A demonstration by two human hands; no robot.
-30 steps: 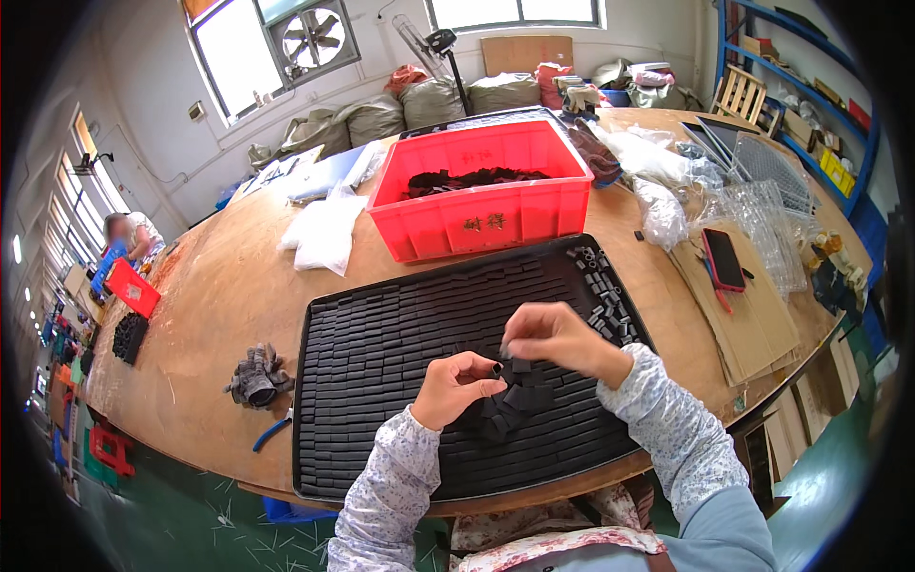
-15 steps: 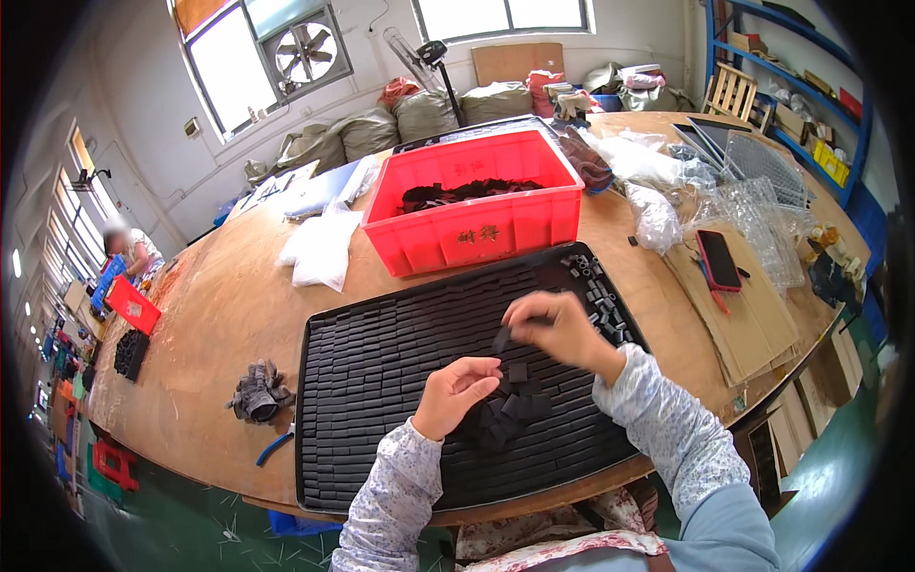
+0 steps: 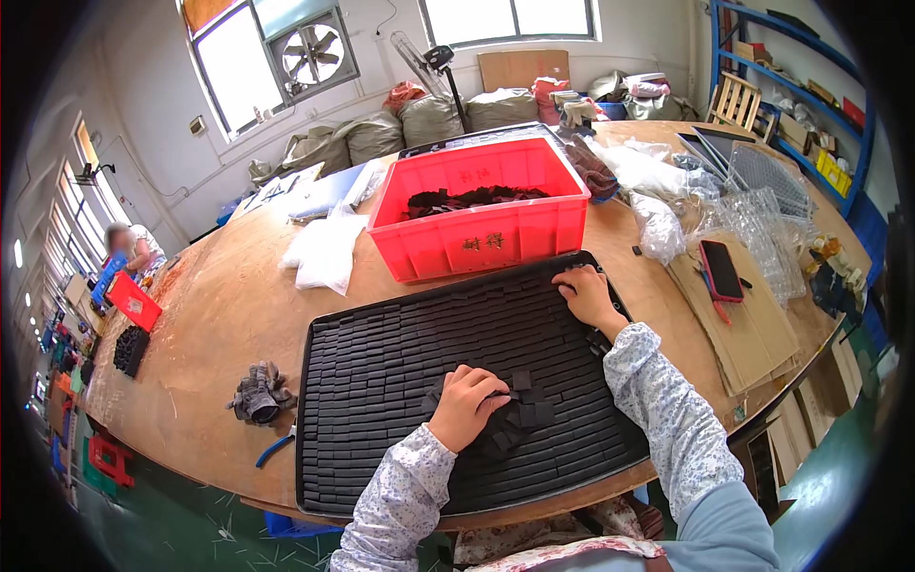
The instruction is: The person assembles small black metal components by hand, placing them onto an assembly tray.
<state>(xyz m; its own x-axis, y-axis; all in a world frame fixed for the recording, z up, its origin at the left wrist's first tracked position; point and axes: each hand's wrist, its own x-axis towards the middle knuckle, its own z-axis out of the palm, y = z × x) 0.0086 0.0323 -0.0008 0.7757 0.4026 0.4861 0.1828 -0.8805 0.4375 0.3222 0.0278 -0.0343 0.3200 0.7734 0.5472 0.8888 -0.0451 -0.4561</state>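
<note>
A large black tray (image 3: 372,467) in front of me is covered with rows of small flat black pieces (image 3: 362,381). My left hand (image 3: 465,408) is low over a loose heap of black square pieces (image 3: 536,414) near the middle, fingers curled, with a dark piece at its fingertips. At the tray's far right corner is my right hand (image 3: 591,297), its fingers drawn together and tips down at the end of a row. What they grip is too small to make out. Short black tubes (image 3: 599,341) lie by its wrist, partly hidden by hand and sleeve.
Behind the tray stands a red bin (image 3: 477,243) with dark pieces inside. A grey glove (image 3: 260,393) and a blue-handled tool (image 3: 276,448) lie left; a white bag (image 3: 322,253) farther back. Right are cardboard (image 3: 739,329), a phone (image 3: 721,271) and clear plastic (image 3: 762,229). Another person (image 3: 143,250) sits far left.
My right hand has moved away from my left, to the tray's far right corner, over the tubes. My left hand has shifted slightly right and turned palm-down over the heap.
</note>
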